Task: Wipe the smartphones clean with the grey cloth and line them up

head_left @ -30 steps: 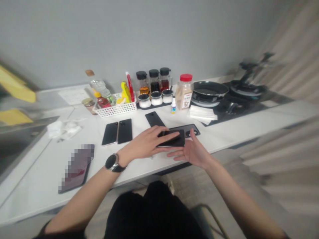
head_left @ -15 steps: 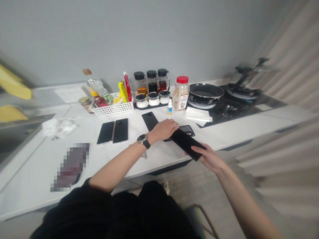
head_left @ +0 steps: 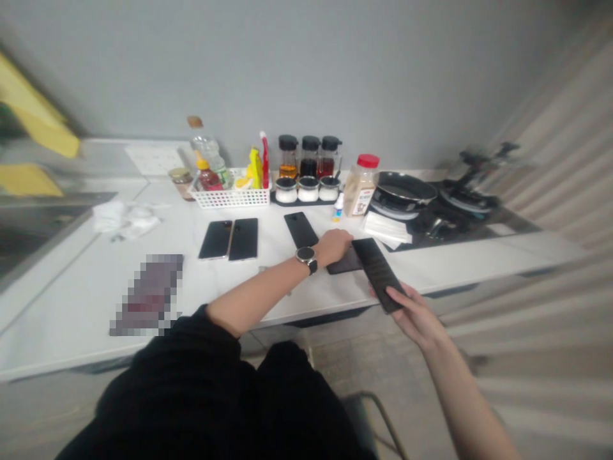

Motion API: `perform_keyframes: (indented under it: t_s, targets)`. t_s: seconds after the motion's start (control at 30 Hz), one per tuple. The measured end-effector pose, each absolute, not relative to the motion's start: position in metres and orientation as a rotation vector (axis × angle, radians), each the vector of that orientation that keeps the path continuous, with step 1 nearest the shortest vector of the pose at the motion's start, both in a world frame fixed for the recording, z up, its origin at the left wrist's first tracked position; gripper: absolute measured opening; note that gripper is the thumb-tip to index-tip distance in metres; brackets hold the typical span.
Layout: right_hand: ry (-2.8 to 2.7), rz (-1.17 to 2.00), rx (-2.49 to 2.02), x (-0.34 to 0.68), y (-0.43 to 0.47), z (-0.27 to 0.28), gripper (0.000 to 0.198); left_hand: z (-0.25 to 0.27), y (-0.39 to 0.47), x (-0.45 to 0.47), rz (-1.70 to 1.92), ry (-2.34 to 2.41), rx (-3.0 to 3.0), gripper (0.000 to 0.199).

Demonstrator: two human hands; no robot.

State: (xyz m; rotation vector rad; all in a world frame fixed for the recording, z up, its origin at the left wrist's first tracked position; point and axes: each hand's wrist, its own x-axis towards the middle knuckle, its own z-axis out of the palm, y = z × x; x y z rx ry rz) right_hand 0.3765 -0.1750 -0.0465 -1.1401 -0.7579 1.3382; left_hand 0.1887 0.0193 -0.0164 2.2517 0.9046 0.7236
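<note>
"Head view: what does the right hand [head_left: 416, 316] hold?"

"A dark phone [head_left: 377, 273], gripped at its lower end, thumb on the front, overlapping the front edge of the white counter [head_left: 76, 281]. Fingers behind the phone are largely hidden."

"And the left hand [head_left: 334, 245]?"

"Back upward, near the phone's upper end. Its fingertips are blurred; whether they touch or hold anything cannot be told. The wristwatch [head_left: 305, 255] is too small to read."

"Beneath it?"

"A flat dark device [head_left: 342, 263], partly covered by the hand and the raised phone. Just behind lies a black phone [head_left: 299, 229], its near end out of sight."

"Farther left?"

"A dark slab [head_left: 147, 295], masked by pixel blocks, and a blurred yellow shape [head_left: 38, 108], cut off by the frame."
</note>
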Motion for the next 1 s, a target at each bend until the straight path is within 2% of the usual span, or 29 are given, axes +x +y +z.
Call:
perform_keyframes:
  t_s: [0.17, 0.33, 0.43, 0.57, 0.77, 0.87, 1.0]
  targets:
    - [-0.948, 1.314, -1.109, 0.351, -0.153, -0.035, 0.050, 0.005, 0.026, 0.140, 0.943, 0.988, 2.150, 0.016]
    - [-1.046, 1.445, -1.021, 0.294, -0.107, -0.027, 0.057, -0.003, 0.026, 0.062, 1.060, 1.025, 1.637, 0.059]
    - [-1.152, 1.434, -1.030, 0.254, -0.069, -0.033, 0.064, -0.014, 0.019, 0.033, 1.081, 0.936, 1.368, 0.063]
    - [-1.370, 1.116, -1.123, 0.218, -0.024, -0.046, 0.074, -0.023, 0.012, 0.015, 1.099, 0.800, 1.017, 0.062]
    - [-1.773, 0.486, -1.275, 0.197, -0.006, -0.042, 0.061, -0.031, 0.009, 0.012, 1.199, 0.725, 0.850, 0.050]
    - [-1.857, 0.175, -1.384, 0.189, -0.015, -0.034, 0.058, -0.036, 0.008, 0.016, 1.276, 0.734, 0.858, 0.053]
    - [-1.921, 0.004, -1.400, 0.188, -0.015, -0.028, 0.057, -0.041, 0.010, 0.017, 1.293, 0.761, 0.874, 0.053]
